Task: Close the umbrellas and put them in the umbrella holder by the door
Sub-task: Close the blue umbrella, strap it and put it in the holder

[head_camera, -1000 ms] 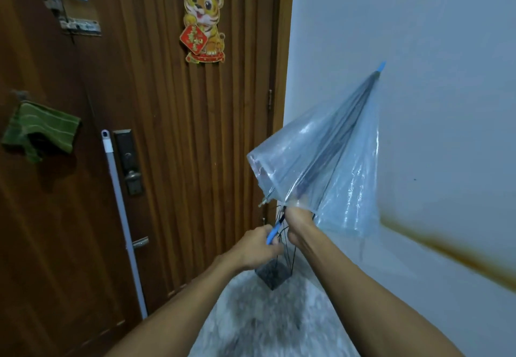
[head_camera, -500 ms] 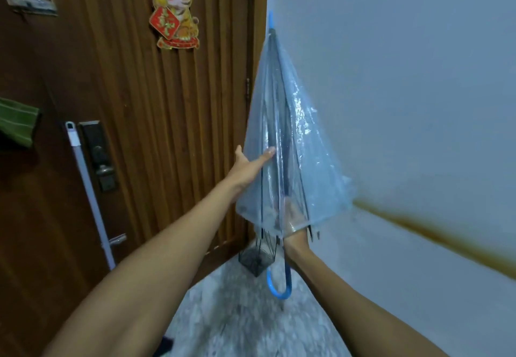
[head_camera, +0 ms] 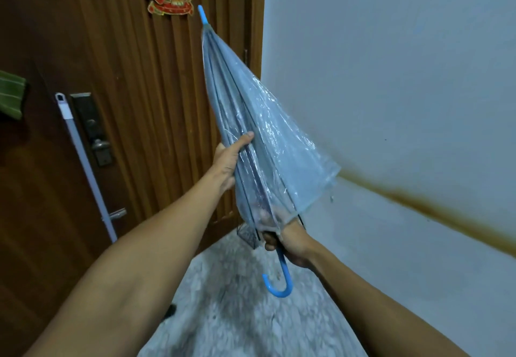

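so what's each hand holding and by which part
The clear umbrella: the grip of the right hand is just above the blue hook handle; the left hand wraps the folded canopy midway up.

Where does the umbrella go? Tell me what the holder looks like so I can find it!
Find the brown wooden door and follow its right edge down to the corner with the white wall. The umbrella holder stands on the floor there, half hidden behind the clear umbrella. It is the only dark wire-mesh thing, next to the right hand.
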